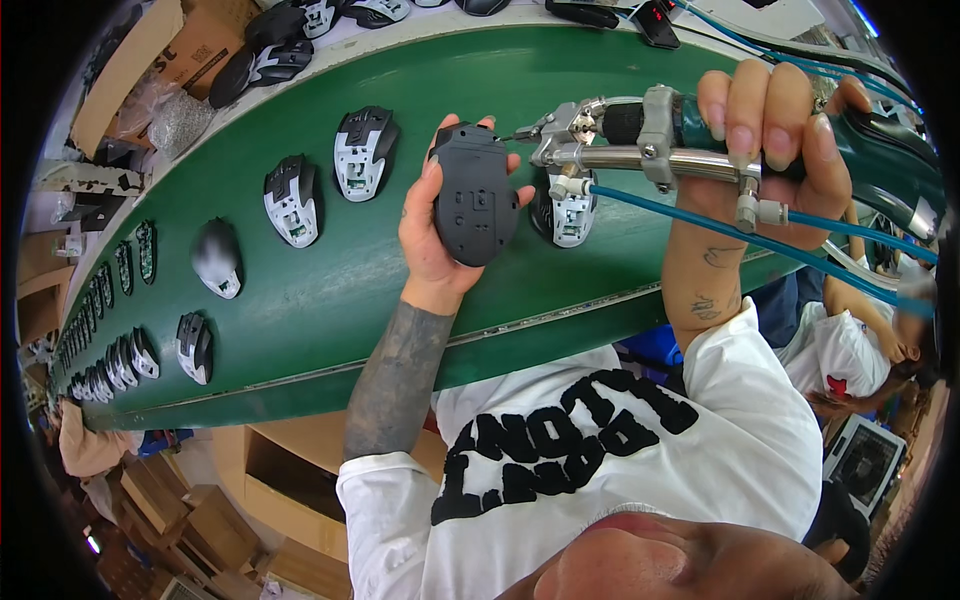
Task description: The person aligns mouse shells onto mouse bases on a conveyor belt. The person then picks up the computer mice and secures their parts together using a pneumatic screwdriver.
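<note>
My left hand (428,225) holds a black computer mouse (470,200) with its underside toward me, fingers curled round both edges. Gripped in my right hand (775,140) is a power screwdriver (630,122) with a dark green body, metal clamps and blue air hoses (700,219). Its tip points left and meets or nearly meets the mouse's upper right edge; I cannot tell whether it touches. Partly hidden behind the screwdriver's front end, an opened mouse shell (572,215) lies on the green belt (400,290).
More opened grey-and-black mouse shells (364,155) lie on the belt to the left, with rows of small circuit boards (147,252) beyond. Finished-looking mice (280,62) sit on the far ledge. Cardboard boxes (290,490) stand below the belt. Another person (840,350) sits at the right.
</note>
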The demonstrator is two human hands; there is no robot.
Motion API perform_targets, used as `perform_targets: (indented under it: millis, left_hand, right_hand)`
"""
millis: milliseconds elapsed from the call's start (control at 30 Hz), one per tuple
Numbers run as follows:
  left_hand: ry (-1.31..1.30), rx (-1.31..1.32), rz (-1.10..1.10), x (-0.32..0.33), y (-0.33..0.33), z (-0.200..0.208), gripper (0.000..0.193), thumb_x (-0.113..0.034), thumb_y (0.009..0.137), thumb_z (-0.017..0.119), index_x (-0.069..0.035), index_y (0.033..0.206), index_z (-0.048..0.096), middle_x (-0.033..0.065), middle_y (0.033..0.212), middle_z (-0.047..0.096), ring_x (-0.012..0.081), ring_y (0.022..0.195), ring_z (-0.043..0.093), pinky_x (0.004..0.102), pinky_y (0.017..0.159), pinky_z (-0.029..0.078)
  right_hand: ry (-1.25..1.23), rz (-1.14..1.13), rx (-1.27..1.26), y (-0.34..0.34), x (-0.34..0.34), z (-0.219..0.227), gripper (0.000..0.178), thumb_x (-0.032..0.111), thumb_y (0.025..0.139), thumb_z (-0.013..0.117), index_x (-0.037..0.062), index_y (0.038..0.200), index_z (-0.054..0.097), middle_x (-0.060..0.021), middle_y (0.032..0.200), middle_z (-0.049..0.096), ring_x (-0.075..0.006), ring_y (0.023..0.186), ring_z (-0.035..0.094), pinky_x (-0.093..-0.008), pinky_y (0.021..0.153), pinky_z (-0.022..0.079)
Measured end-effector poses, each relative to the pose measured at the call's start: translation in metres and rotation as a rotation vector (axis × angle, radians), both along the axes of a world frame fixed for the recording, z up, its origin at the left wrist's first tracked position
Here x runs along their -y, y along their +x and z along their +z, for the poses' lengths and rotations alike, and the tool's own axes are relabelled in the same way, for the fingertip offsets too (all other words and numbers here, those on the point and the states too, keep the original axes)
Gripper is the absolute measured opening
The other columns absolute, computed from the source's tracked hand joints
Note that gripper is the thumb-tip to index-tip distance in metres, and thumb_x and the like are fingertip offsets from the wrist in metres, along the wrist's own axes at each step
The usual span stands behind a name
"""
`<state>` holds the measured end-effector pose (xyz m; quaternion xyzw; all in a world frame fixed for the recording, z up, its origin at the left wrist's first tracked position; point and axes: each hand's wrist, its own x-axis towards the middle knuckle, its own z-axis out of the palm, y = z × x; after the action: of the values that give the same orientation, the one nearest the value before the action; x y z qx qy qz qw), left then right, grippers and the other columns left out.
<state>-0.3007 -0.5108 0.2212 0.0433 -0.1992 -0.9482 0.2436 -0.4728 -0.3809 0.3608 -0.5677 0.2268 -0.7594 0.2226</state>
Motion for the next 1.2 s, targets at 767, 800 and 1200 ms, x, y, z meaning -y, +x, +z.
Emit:
perform_targets:
  millis: [767,800,1200]
  left_hand:
    - [0.04,0.107,-0.077,-0.001,0.0,-0.005,0.054,-0.033,0.093,0.046,-0.012,0.14,0.034,0.0142,0.129,0.048,0.0322,0.108,0.057,0.0507,0.085,0.052]
    - [0.022,0.088,-0.08,0.0,0.001,-0.004,0.055,-0.033,0.093,0.046,-0.011,0.141,0.033,0.0151,0.128,0.049,0.0328,0.108,0.057,0.0505,0.085,0.052]
    - [0.0,0.039,-0.106,0.001,0.009,0.004,0.054,-0.029,0.093,0.046,-0.009,0.142,0.031,0.0168,0.124,0.049,0.0313,0.104,0.059,0.047,0.08,0.055]
  right_hand:
    - [0.028,0.03,-0.065,0.003,-0.002,0.01,0.035,0.015,0.093,0.036,0.018,0.125,0.052,-0.0036,0.082,0.051,-0.0176,0.079,0.052,-0.0372,0.078,0.038]
    - [0.028,0.03,-0.063,0.003,-0.002,0.009,0.035,0.015,0.093,0.036,0.018,0.125,0.052,-0.0036,0.082,0.051,-0.0176,0.079,0.052,-0.0372,0.078,0.038]
    - [0.021,0.033,0.035,0.015,0.006,0.009,0.029,0.014,0.091,0.041,0.0177,0.116,0.056,-0.0019,0.077,0.05,-0.016,0.073,0.05,-0.0343,0.074,0.036]
